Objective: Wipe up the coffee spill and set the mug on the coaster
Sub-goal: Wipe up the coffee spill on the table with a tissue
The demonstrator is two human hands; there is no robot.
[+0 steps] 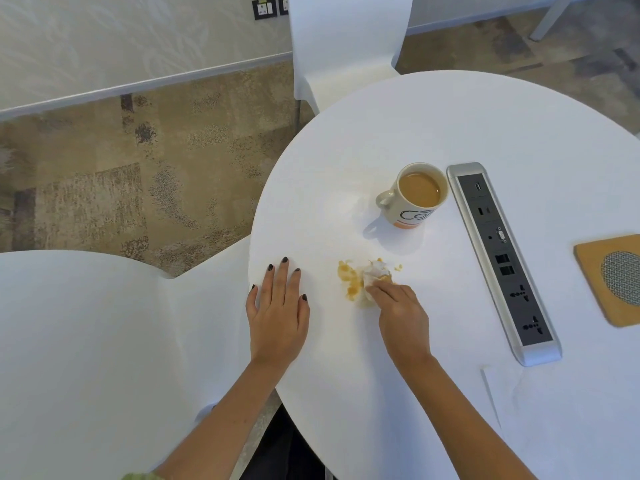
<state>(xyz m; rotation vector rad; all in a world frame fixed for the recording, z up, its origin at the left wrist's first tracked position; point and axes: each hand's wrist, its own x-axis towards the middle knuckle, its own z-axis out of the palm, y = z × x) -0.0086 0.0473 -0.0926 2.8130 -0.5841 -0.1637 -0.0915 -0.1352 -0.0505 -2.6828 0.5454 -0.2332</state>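
Observation:
A tan coffee spill (349, 280) lies on the round white table (450, 126), near its front left. My right hand (398, 315) grips a crumpled white tissue (374, 273) and presses it onto the right part of the spill. My left hand (278, 306) rests flat on the table near its left edge, fingers spread. A white mug (414, 197) full of milky coffee stands upright behind the spill, handle to the left. The cork coaster (611, 278) with a grey mesh centre lies at the far right edge of view.
A long silver and black power socket strip (502, 258) is set into the table between the mug and the coaster. A white napkin (505, 386) lies near the strip's front end. White chairs (346, 43) stand behind and to the left (86, 341) of the table.

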